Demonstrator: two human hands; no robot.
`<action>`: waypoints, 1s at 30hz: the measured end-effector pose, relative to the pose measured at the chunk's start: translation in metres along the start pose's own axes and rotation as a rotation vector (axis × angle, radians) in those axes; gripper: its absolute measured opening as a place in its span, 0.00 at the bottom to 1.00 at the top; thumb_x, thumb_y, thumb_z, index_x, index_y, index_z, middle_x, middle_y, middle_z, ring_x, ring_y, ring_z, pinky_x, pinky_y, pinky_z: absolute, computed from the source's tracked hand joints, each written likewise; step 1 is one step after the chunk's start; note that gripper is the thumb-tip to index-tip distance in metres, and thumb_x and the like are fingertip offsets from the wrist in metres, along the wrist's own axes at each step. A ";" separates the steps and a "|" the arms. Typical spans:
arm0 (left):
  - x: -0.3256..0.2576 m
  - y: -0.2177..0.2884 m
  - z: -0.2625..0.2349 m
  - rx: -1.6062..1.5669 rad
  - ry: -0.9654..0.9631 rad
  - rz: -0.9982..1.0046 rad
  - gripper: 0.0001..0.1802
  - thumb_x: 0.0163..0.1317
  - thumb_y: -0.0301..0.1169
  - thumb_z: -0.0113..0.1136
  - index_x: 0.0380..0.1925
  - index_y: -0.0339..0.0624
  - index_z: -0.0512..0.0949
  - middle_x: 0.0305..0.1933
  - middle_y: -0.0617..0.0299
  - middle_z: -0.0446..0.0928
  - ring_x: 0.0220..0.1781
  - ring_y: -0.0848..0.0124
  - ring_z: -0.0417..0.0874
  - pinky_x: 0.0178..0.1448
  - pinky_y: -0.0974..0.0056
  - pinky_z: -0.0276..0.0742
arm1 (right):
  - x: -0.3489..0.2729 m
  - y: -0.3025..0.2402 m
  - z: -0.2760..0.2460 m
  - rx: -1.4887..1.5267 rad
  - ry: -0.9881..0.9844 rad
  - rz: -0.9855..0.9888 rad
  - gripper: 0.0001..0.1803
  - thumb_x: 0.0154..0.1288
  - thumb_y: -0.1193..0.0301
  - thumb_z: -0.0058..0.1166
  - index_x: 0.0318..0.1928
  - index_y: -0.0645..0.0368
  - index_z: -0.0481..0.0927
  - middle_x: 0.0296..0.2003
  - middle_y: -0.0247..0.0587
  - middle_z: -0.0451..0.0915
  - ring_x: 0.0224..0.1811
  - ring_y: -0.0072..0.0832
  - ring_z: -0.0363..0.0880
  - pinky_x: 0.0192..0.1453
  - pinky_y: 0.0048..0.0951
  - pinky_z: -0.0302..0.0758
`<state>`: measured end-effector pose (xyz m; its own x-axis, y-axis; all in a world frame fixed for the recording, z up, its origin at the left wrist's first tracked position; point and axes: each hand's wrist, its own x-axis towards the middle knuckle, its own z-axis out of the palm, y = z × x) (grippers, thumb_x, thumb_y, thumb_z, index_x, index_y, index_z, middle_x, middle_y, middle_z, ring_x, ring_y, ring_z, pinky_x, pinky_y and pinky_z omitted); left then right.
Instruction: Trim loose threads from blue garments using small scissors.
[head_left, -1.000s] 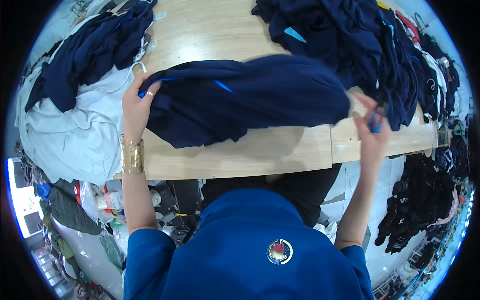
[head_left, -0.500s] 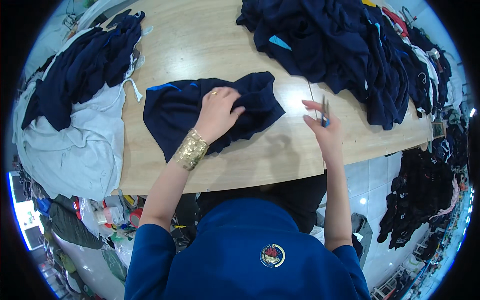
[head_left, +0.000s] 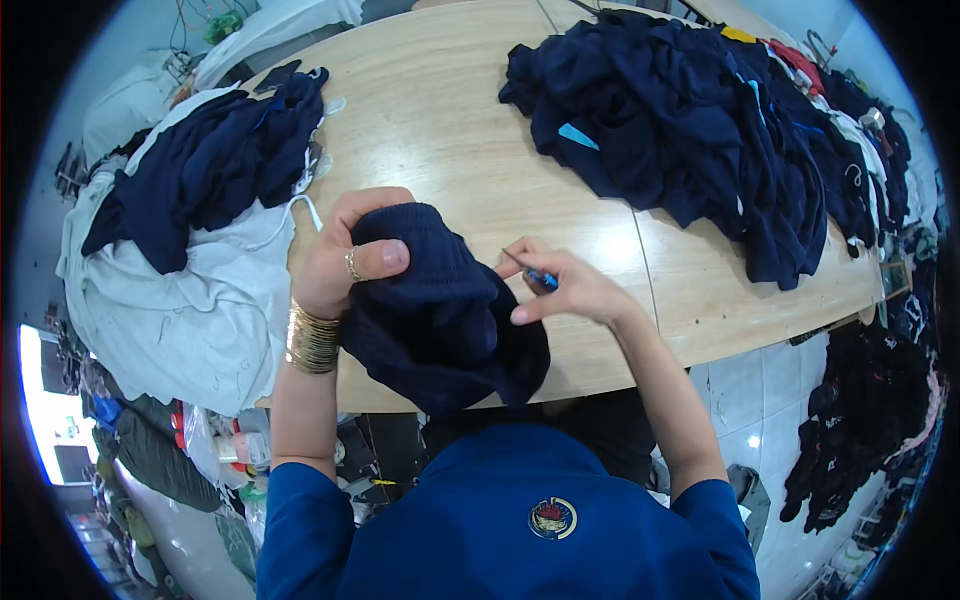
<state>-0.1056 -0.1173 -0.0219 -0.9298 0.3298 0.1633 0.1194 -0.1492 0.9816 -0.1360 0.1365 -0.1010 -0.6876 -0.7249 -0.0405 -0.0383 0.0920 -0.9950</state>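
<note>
A navy garment (head_left: 440, 290), with a gathered elastic band along its top, is held up over the table's near edge. My left hand (head_left: 345, 255) is closed on that band, the thumb on the near face and the fingers behind it, partly hidden. The garment's lower part hangs in loose folds with a dark opening. At its right side is my right hand (head_left: 580, 290), closed around small blue-handled thread snips (head_left: 541, 278). Their tip points up and left near the thumb and index finger. Whether the right fingertips touch the cloth, I cannot tell.
A large heap of navy garments (head_left: 660, 130) covers the right part of the wooden table (head_left: 430, 110). On the left lie white cloth (head_left: 180, 330) and a smaller navy pile (head_left: 220, 150). Dark clothes (head_left: 860, 410) lie low at the right, beyond the table edge.
The garment lay flat under my left hand and is now lifted, gripped by its band and brought nearer. My right hand with the snips has moved left to its side.
</note>
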 end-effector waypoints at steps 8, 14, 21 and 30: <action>-0.033 -0.008 -0.038 0.191 0.138 -0.229 0.20 0.45 0.32 0.68 0.38 0.36 0.76 0.37 0.62 0.77 0.39 0.74 0.76 0.45 0.71 0.71 | -0.074 -0.001 -0.021 0.364 0.491 0.152 0.11 0.52 0.74 0.58 0.37 0.57 0.76 0.25 0.26 0.72 0.22 0.10 0.64 0.24 0.13 0.58; -0.013 -0.054 -0.004 0.720 -0.332 -0.040 0.19 0.53 0.34 0.62 0.45 0.39 0.75 0.52 0.54 0.74 0.58 0.63 0.71 0.62 0.61 0.61 | -0.100 -0.029 -0.027 0.231 0.548 0.117 0.07 0.57 0.74 0.52 0.37 0.61 0.76 0.25 0.24 0.71 0.24 0.09 0.64 0.27 0.13 0.59; 0.027 -0.104 0.082 0.477 -0.352 0.002 0.23 0.57 0.43 0.58 0.48 0.41 0.71 0.47 0.56 0.74 0.51 0.62 0.73 0.66 0.54 0.51 | -0.107 -0.032 -0.022 0.265 0.449 0.049 0.06 0.56 0.75 0.55 0.36 0.62 0.77 0.27 0.26 0.73 0.30 0.12 0.69 0.35 0.14 0.64; 0.009 -0.080 0.101 -0.161 -0.265 -0.416 0.11 0.62 0.34 0.53 0.27 0.38 0.75 0.25 0.75 0.69 0.28 0.87 0.63 0.34 0.79 0.61 | -0.134 0.008 -0.015 -0.111 0.794 0.113 0.07 0.56 0.77 0.53 0.37 0.62 0.77 0.28 0.32 0.72 0.32 0.19 0.70 0.36 0.16 0.65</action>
<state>-0.0882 -0.0085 -0.0888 -0.7645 0.6136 -0.1975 -0.3163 -0.0902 0.9443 -0.0545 0.2447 -0.1025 -0.9997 -0.0098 -0.0220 0.0191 0.2330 -0.9723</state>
